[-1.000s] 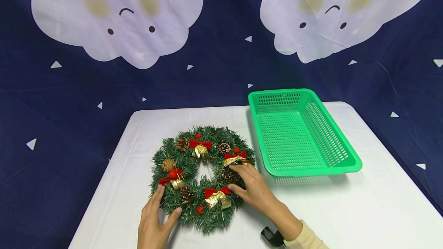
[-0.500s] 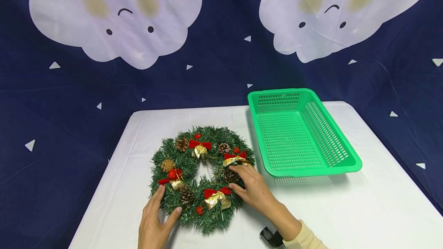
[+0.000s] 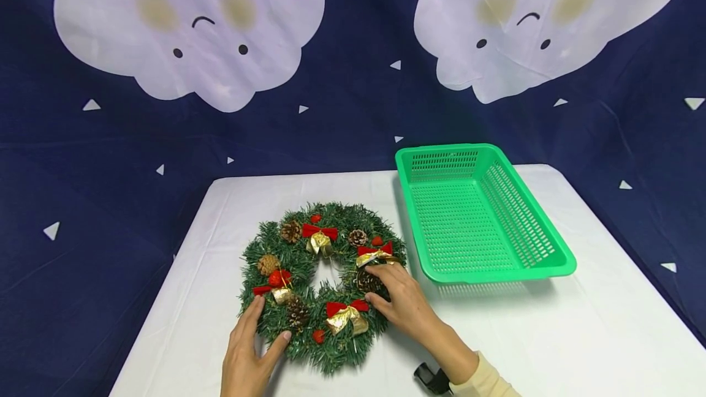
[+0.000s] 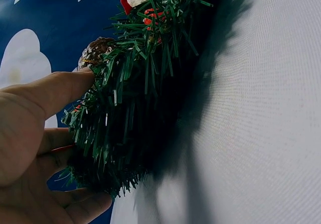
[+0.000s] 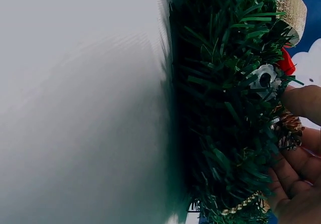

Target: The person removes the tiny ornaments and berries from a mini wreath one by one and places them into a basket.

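A green Christmas wreath [image 3: 300, 342] lies on the white table, dressed with red and gold bows, pine cones and red berries. My left hand [image 3: 245, 348] rests against its lower-left outer edge, thumb and fingers spread apart. In the left wrist view, the left thumb [image 4: 65, 86] touches the greenery beside a pine cone [image 4: 95, 50]. My right hand [image 3: 405, 302] rests over the right side of the ring, its thumb and index fingertip on either side of a dark pine cone [image 3: 366, 279]. In the right wrist view, the right fingers [image 5: 296, 169] are partly hidden by greenery.
A green plastic basket [image 3: 413, 225] with slotted walls stands to the right of the wreath on the white table [image 3: 595, 311]. A small black object [image 3: 432, 378] sits by the right wrist. Behind the table hangs a dark blue cloth [image 3: 353, 121] with cloud prints.
Both hands and the wreath stay in place. Only the head view shifts very slightly.
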`<state>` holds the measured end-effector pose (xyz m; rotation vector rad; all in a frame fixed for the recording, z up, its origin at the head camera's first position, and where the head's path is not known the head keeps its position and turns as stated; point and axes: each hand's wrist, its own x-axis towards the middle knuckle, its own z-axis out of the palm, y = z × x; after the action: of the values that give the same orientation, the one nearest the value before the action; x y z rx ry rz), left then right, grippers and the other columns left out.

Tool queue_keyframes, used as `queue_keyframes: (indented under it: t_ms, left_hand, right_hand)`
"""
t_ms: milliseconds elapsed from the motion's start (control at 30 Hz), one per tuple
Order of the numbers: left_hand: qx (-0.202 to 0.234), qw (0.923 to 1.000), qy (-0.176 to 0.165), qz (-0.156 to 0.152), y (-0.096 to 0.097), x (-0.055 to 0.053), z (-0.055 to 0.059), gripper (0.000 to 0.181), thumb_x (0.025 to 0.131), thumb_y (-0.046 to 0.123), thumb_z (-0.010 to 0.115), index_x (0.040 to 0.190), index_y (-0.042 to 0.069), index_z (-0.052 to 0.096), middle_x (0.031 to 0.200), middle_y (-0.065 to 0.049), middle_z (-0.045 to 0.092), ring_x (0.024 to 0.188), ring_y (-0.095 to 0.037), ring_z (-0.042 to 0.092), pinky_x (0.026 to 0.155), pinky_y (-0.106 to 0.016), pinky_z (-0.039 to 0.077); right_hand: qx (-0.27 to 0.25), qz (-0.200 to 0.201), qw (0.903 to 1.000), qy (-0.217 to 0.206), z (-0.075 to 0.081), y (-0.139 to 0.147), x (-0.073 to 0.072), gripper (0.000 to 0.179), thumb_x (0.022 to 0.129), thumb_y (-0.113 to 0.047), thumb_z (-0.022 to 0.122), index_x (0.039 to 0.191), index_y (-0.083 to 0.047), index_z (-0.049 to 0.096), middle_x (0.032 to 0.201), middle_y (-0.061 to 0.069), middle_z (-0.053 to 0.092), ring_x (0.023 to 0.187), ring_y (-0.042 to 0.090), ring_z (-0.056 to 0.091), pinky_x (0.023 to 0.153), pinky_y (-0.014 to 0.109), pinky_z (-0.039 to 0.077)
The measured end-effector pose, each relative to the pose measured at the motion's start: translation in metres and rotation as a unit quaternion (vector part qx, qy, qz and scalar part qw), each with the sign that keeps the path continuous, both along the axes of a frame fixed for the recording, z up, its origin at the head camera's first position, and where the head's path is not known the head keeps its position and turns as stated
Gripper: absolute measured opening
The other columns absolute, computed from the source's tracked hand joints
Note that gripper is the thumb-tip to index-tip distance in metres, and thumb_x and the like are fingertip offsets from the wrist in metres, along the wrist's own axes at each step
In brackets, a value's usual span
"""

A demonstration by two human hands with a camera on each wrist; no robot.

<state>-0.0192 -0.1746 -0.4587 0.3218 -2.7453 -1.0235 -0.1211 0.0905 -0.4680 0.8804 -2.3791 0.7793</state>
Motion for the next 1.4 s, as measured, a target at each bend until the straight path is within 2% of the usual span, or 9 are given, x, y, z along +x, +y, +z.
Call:
queue_keyframes:
  t_ms: [200, 400, 567, 800, 967, 1133, 1267, 1400]
  left_hand:
    - [0.001, 0.9997, -0.023, -0.003, -0.002, 0.000, 0.002, 0.080, 0.081, 0.039, 0.072, 0.147, 0.012, 0.034, 0.151, -0.013, 0.035, 0.133, -0.039, 0.035, 0.100, -0.064, 0.035]
    - [0.004, 0.9996, -0.027, -0.005, -0.001, 0.000, 0.003, 0.081, 0.082, 0.040, 0.071, 0.147, 0.012, 0.034, 0.152, -0.013, 0.034, 0.134, -0.039, 0.034, 0.101, -0.065, 0.034]
    - [0.004, 0.9996, -0.028, -0.008, -0.001, 0.000, 0.002, 0.082, 0.081, 0.040, 0.072, 0.148, 0.012, 0.033, 0.152, -0.014, 0.033, 0.135, -0.040, 0.033, 0.102, -0.064, 0.033]
    - [0.002, 0.9995, -0.030, -0.008, -0.001, -0.001, 0.002, 0.083, 0.081, 0.041, 0.072, 0.148, 0.011, 0.033, 0.152, -0.015, 0.032, 0.135, -0.041, 0.032, 0.102, -0.065, 0.033]
    - [0.000, 0.9996, -0.028, -0.008, -0.001, 0.000, 0.002, 0.083, 0.081, 0.039, 0.072, 0.147, 0.010, 0.033, 0.152, -0.015, 0.032, 0.134, -0.041, 0.033, 0.102, -0.065, 0.033]
    - [-0.001, 0.9995, -0.030, -0.007, 0.000, -0.001, 0.002, 0.083, 0.081, 0.040, 0.072, 0.148, 0.010, 0.032, 0.152, -0.015, 0.032, 0.134, -0.041, 0.033, 0.102, -0.064, 0.034]
    - [0.000, 0.9994, -0.034, -0.007, 0.000, -0.001, 0.002, 0.083, 0.082, 0.040, 0.072, 0.148, 0.010, 0.032, 0.152, -0.015, 0.032, 0.134, -0.041, 0.033, 0.102, -0.065, 0.034]
    - [0.000, 0.9994, -0.033, -0.007, 0.000, -0.001, 0.002, 0.082, 0.082, 0.039, 0.071, 0.148, 0.009, 0.032, 0.152, -0.015, 0.032, 0.134, -0.041, 0.033, 0.102, -0.065, 0.034]
  right_hand:
    - [0.000, 0.000, 0.9997, -0.023, 0.000, 0.000, 0.001, 0.049, 0.072, -0.019, 0.080, 0.116, -0.007, 0.063, 0.109, 0.005, 0.068, 0.102, 0.019, 0.064, 0.098, 0.043, 0.049]
    - [-0.012, -0.001, 0.9995, -0.030, 0.000, 0.000, 0.000, 0.045, 0.074, -0.018, 0.078, 0.116, -0.008, 0.064, 0.109, 0.005, 0.068, 0.101, 0.018, 0.063, 0.092, 0.039, 0.052]
    - [-0.026, 0.001, 0.9994, -0.020, -0.002, 0.001, 0.000, 0.042, 0.075, -0.017, 0.078, 0.114, -0.007, 0.065, 0.107, 0.005, 0.069, 0.101, 0.020, 0.064, 0.095, 0.042, 0.050]
    - [-0.055, -0.001, 0.9985, -0.003, -0.001, 0.002, -0.001, 0.042, 0.073, -0.015, 0.078, 0.112, -0.006, 0.066, 0.105, 0.005, 0.069, 0.098, 0.020, 0.063, 0.088, 0.039, 0.053]
    - [-0.072, 0.006, 0.9974, 0.008, 0.006, 0.003, 0.000, 0.044, 0.072, -0.014, 0.079, 0.113, -0.005, 0.066, 0.104, 0.005, 0.069, 0.096, 0.019, 0.063, 0.083, 0.034, 0.054]
    - [-0.088, 0.011, 0.9959, 0.018, 0.017, 0.004, 0.002, 0.044, 0.072, -0.012, 0.079, 0.113, -0.004, 0.065, 0.105, 0.005, 0.069, 0.095, 0.019, 0.062, 0.081, 0.034, 0.055]
    - [-0.095, 0.008, 0.9952, 0.020, 0.026, 0.006, 0.005, 0.044, 0.072, -0.012, 0.078, 0.114, -0.004, 0.065, 0.106, 0.005, 0.069, 0.097, 0.019, 0.062, 0.082, 0.033, 0.056]
    - [-0.103, 0.009, 0.9945, 0.011, 0.036, 0.010, 0.005, 0.044, 0.074, -0.013, 0.077, 0.115, -0.003, 0.064, 0.107, 0.007, 0.069, 0.099, 0.020, 0.062, 0.088, 0.030, 0.054]
